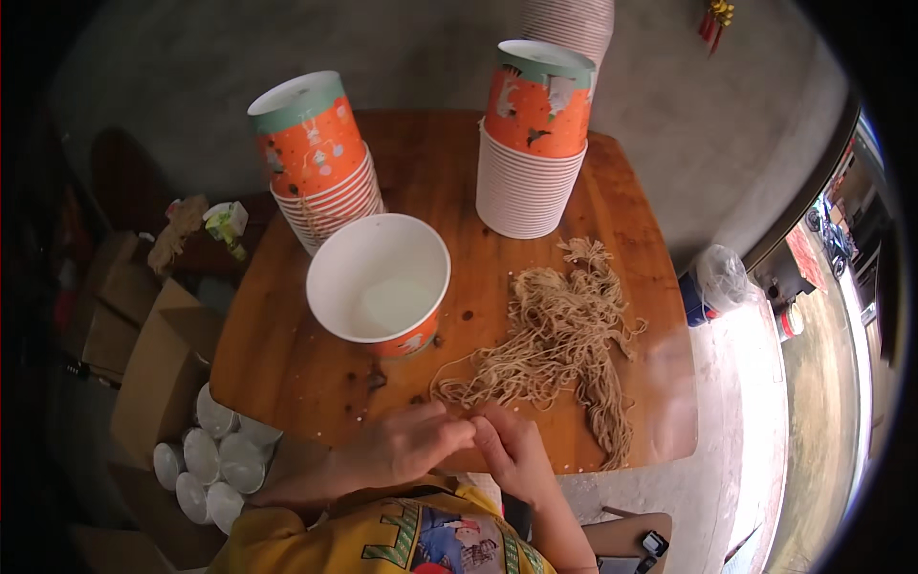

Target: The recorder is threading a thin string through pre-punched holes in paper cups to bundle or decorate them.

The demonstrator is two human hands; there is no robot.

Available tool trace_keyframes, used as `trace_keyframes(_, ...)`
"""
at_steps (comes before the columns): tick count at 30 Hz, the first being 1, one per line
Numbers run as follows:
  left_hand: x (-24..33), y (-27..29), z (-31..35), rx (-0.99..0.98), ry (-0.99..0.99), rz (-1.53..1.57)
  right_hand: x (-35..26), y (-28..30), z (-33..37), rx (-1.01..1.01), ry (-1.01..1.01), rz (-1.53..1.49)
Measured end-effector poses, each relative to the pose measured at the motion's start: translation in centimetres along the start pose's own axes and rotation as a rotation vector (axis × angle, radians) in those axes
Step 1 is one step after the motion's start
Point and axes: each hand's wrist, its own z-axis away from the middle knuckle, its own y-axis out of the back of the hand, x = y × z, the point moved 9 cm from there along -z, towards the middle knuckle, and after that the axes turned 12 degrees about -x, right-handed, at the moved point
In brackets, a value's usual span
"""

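Observation:
Both hands meet at the near edge of the wooden table, fingertips touching. My left hand (411,443) is closed, thumb and fingers pinched together. My right hand (513,452) is closed too, its fingers curled against the left ones. Whatever lies between the fingertips is too small to make out. Just beyond them, a tangled heap of tan string (564,330) spreads over the table's right side, with loose strands trailing toward my hands. An upright white paper bucket (379,273) with an orange outside stands left of the heap, its open mouth facing me.
Upside-down stacks of paper buckets rise at the back left (316,153) and back right (533,177) of the table (449,249). On the floor at left, an open cardboard box (158,383) holds several white-ended cups (215,459). A blue bin (696,298) stands at right.

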Motion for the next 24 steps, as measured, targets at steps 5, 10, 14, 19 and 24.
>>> trace_keyframes(5, -2.7, 2.2, 3.4, 0.085, 0.118, 0.11, -1.4, -3.1, -2.1, -0.063, 0.049, -0.016)
trace_keyframes(10, -6.0, 4.1, 6.8, 0.124, 0.298, 0.285, -0.7, -6.4, -3.6, -0.017, 0.002, -0.23)
trace_keyframes(14, -7.5, 5.0, 8.7, 0.099, 0.378, 0.543, -0.3, -8.6, -4.5, 0.029, 0.054, -0.251)
trace_keyframes(19, -9.3, 5.8, 10.8, 0.097, 0.418, 0.614, -0.8, -10.9, -6.1, 0.096, 0.045, -0.215)
trace_keyframes(24, -10.1, 6.8, 11.5, 0.148, 0.329, 0.479, -2.5, -11.7, -6.9, 0.188, 0.044, 0.15)
